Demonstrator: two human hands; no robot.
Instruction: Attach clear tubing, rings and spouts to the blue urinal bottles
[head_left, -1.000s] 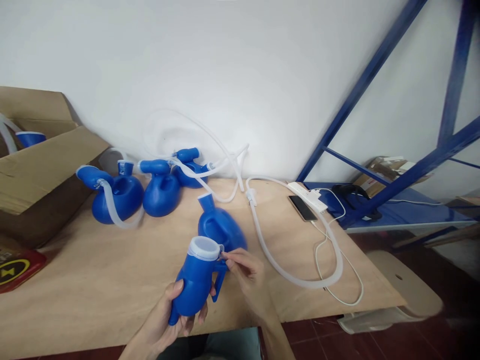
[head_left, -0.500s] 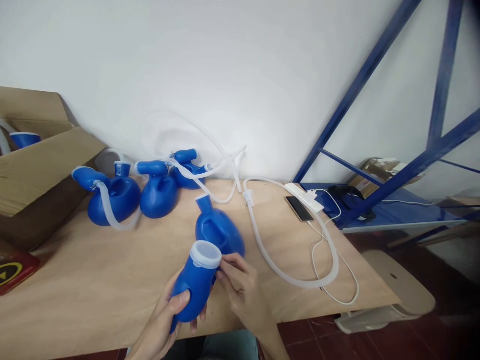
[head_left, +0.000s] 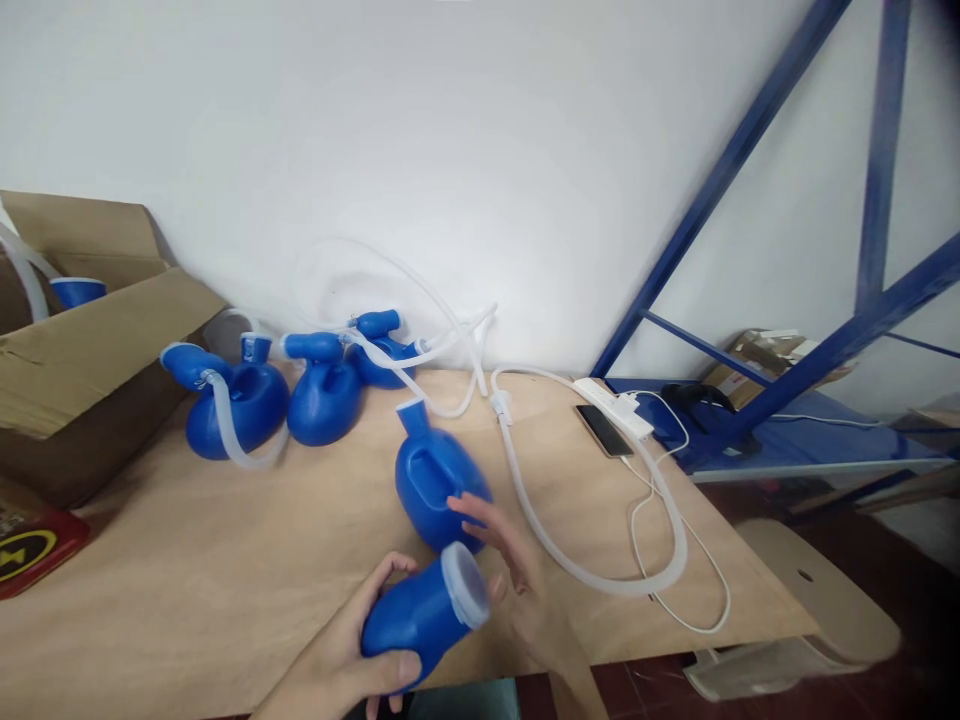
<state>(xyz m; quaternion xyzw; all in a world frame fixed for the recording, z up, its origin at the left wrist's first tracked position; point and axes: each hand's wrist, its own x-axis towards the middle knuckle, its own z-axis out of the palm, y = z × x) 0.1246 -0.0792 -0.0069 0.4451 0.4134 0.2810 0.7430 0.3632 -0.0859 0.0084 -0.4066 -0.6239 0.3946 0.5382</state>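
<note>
A blue plastic neck piece [head_left: 412,620] with a translucent white cap is held in my left hand [head_left: 352,645], its capped end pointing right and up. My right hand [head_left: 525,590] is just right of the cap, fingers apart and slightly blurred, with nothing held. Beyond both hands a blue jug [head_left: 439,475] lies on the wooden table [head_left: 247,570], its narrow spout towards the wall. My right fingertips overlap the jug's near side in view; whether they touch it I cannot tell.
Several blue jugs [head_left: 324,400] with white hoses stand at the back left beside a cardboard box [head_left: 97,350]. A loose hose [head_left: 555,540], phone [head_left: 604,430] and power strip [head_left: 615,405] lie right. A blue metal frame [head_left: 720,180] rises beyond, near a stool [head_left: 817,590].
The neck piece has tipped from nearly upright to pointing right and come lower. My right hand has let go of its rim and opened, moving right. The view has shifted slightly.
</note>
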